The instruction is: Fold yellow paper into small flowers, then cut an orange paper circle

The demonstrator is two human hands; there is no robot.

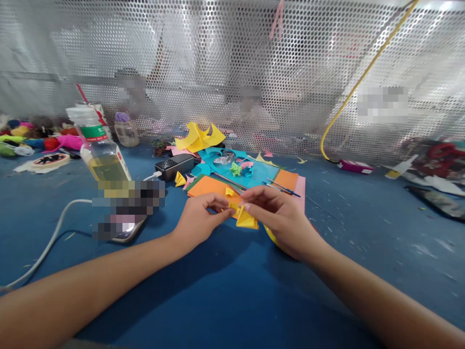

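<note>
Forearms [87, 286], both hands [196, 220], ylw folded paper [247, 219] btwn

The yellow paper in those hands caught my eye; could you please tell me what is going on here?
A person's left hand and right hand hold folded yellow paper by the fingertips above a blue table. Orange paper and blue paper lie just beyond, and another folded yellow piece sits beside a dark box.

A clear plastic bottle with a green label [106, 162] is standing left of a black rectangular device [176, 166]. Multicoloured yarn-like bundles [69, 141] are lying farther left. A yellow cable [385, 46] is hanging across a perforated silver panel [218, 68], reaching near a magenta box [354, 166].
</note>
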